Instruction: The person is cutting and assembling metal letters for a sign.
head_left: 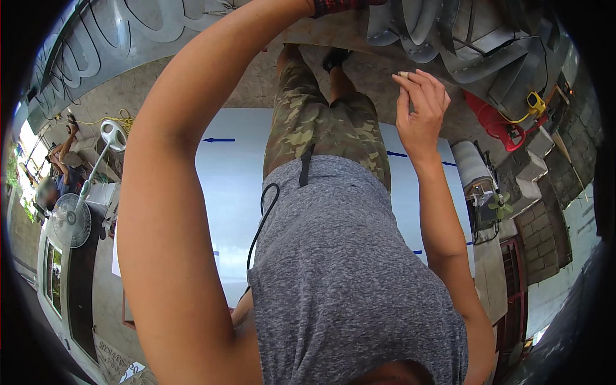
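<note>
My left arm reaches up across the picture to the top edge. Red-and-black fabric covers part of my left hand [340, 6], and the frame cuts off its fingers. That hand is nearest to the edge of a grey work surface [324, 31]. Over the floor to the right, my right hand [423, 109] is raised with its fingers loosely bent and apart, holding nothing I can see. A beige band wraps one of its fingertips. Beyond it, large grey sheet-metal shapes [475, 45] with curved walls lie on the work surface. Flat grey curved cutouts [122, 38] lie at the far left.
Behind me is a pale sheet [224, 167] with blue arrows. At the left stand a fan [72, 220] and a person [61, 173]. A red plastic chair [491, 122], a yellow device [535, 102] with a cord, and concrete blocks [531, 173] are at the right.
</note>
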A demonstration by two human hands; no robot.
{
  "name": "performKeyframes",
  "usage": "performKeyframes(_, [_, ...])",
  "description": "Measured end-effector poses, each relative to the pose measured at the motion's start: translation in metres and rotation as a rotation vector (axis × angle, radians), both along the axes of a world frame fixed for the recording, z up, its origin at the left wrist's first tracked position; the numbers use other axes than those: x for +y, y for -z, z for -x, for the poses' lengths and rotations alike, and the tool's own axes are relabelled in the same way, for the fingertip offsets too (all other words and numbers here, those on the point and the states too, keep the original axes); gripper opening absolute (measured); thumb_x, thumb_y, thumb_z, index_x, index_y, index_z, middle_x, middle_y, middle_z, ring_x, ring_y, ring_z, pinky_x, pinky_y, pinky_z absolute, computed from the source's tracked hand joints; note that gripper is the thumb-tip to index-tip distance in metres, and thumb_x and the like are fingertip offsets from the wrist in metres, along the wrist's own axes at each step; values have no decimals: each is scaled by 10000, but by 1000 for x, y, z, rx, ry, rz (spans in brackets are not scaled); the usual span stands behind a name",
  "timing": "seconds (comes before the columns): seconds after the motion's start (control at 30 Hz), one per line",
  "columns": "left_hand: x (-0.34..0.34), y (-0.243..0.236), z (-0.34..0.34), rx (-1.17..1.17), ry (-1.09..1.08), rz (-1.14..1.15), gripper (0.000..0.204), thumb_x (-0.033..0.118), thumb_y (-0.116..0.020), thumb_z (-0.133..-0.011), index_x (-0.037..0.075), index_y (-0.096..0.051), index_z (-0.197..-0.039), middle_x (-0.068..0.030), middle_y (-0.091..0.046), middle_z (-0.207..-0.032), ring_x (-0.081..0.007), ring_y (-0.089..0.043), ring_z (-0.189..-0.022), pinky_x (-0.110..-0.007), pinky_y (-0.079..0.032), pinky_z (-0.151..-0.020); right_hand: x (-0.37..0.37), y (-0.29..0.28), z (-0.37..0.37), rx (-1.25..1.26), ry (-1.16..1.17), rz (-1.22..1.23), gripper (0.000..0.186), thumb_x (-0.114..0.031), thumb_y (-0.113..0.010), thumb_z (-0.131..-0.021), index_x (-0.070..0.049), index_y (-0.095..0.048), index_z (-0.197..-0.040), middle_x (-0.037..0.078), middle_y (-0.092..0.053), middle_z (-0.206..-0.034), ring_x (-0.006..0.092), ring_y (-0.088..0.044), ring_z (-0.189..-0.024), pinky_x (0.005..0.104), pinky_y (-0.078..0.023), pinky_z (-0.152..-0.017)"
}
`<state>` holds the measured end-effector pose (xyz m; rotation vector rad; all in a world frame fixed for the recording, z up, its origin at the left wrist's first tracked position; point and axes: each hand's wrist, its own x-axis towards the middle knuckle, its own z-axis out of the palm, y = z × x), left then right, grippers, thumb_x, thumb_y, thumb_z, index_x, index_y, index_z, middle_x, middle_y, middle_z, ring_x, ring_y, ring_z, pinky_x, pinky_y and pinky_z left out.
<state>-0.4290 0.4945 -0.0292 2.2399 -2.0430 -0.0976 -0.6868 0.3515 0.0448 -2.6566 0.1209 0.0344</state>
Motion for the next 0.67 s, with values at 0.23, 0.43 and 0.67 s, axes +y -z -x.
performKeyframes(0.23, [0,-2,-6,70,19,135,109,270,-680,-784,168,-689,-819,-37,-670,-923,-252,-659,-859,-410,-528,-799,-1,7,18,16,74,-115,273,2,-693,-813,-111,-751,-1054,12,-690,-1076,249,-609,-1147,425,-379,-1022])
performKeyframes(0.43, [-5,10,-3,-58,30,79,71,234,-659,-781,171,-656,-813,-24,-658,-911,-242,-649,-842,-399,-535,-774,13,18,44,75,113,-275,239,1,-693,-802,-86,-739,-1020,25,-682,-1045,261,-601,-1135,435,-385,-1011])
performKeyframes(0.67, [-4,10,1,-44,41,35,91,208,-655,-784,182,-661,-871,1,-664,-1041,-241,-639,-932,-417,-530,-862,14,25,63,130,164,-306,242,-7,-700,-803,-94,-743,-1025,35,-685,-1067,268,-593,-1147,449,-379,-1019])
